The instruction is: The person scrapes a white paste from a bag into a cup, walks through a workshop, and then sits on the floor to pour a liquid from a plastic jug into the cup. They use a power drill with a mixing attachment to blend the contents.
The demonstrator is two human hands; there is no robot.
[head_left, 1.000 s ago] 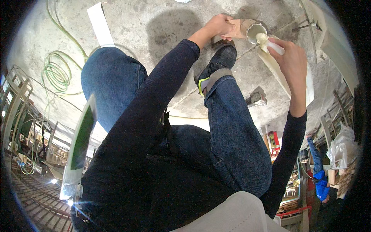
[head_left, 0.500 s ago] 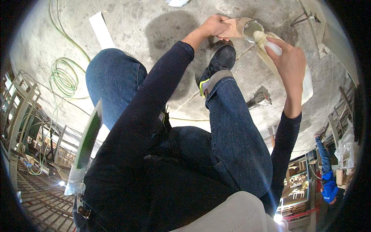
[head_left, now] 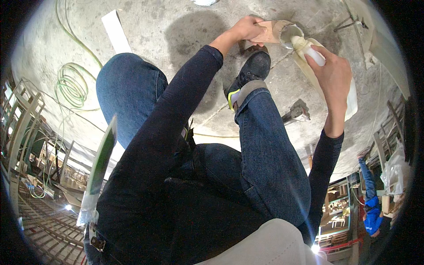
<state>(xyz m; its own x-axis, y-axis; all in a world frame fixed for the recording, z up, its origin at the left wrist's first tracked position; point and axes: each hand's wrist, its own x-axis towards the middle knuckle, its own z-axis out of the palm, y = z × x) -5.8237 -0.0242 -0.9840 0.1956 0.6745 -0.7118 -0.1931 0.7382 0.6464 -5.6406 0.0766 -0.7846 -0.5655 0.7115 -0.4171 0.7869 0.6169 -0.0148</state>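
Observation:
My left hand point(head_left: 247, 30) is closed around the tan side of a cup-like container point(head_left: 278, 31), its round opening turned to the right. Against that opening rests the mouth of a pale, milky jug point(head_left: 304, 68), tilted toward the container. My right hand point(head_left: 333, 73) grips the jug near its neck, with a white part point(head_left: 315, 56) showing between thumb and fingers. Whether liquid flows between the two cannot be made out. Just below the container is the toe of my black shoe point(head_left: 257, 65).
A dark tool with a metal head point(head_left: 300, 110) lies on the concrete floor below the jug. Thin metal rods point(head_left: 349, 23) are at upper right. A coiled green hose point(head_left: 73, 86) and a white strip point(head_left: 116, 31) lie to the left. Another person in blue point(head_left: 373, 218) is at far right.
The container and the jug's mouth have shifted very slightly to the right, together with my right hand. Both grips look the same. The person in blue has moved slightly.

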